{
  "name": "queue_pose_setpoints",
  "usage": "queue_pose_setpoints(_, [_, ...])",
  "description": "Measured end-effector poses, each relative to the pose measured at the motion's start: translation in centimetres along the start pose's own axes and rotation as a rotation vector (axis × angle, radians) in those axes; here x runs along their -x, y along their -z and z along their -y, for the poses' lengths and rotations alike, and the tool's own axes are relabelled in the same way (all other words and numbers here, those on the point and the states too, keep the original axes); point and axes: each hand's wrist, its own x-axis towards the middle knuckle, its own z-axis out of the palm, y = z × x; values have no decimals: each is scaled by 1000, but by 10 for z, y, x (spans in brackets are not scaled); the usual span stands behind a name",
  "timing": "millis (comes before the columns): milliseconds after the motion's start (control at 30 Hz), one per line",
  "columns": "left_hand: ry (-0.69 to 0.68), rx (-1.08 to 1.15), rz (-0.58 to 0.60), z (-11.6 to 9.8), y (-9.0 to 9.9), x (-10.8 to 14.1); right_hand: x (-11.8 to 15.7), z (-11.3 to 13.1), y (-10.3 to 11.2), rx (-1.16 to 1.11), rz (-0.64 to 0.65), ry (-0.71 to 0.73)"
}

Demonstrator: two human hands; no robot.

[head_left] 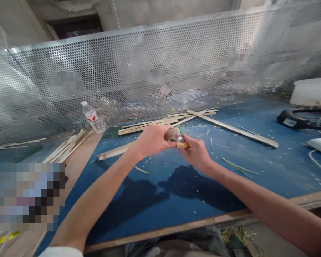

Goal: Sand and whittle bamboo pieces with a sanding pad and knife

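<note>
Over the middle of the blue table, my left hand (156, 139) is closed around a pale, rounded piece of bamboo (172, 134). A pale length (115, 152) shows beyond its left side; whether it is the same piece is hidden by the hand. Close beside it, my right hand (194, 148) is wrapped round a small tool with a yellow handle (186, 145). The tool's metal part (179, 139) touches or nearly touches the bamboo's end. Both hands cast shadows on the table below.
Split strips (141, 125) lie behind my hands, and a long strip (235, 130) slants at right. A plastic bottle (92, 116) stands at left near another bundle (65, 147). A perforated metal screen (139, 60) spans the back. A black object (294, 117) and white tub (310, 91) sit far right.
</note>
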Motion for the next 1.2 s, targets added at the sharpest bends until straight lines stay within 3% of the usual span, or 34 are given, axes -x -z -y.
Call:
queue_pose_setpoints(467, [26,41,10,1,-3,-1,4,0,-9,-104,-7,-109])
queue_pose_setpoints(633, [76,-17,-139,-2,-4,0,-5,0,-2,-209,-89,-253])
queue_pose_setpoints(700, [58,5,-119,-3,-2,1,-10,-1,3,-203,-123,-272])
queue_pose_setpoints(833, [19,8,-98,-4,3,2,-15,-1,11,-129,-125,-184])
queue_pose_setpoints(1000, [-47,2,-51,-3,4,2,-11,-3,13,-2,16,52])
queue_pose_setpoints(1200, [-77,-9,-5,-2,1,2,-11,-8,18,53,67,161])
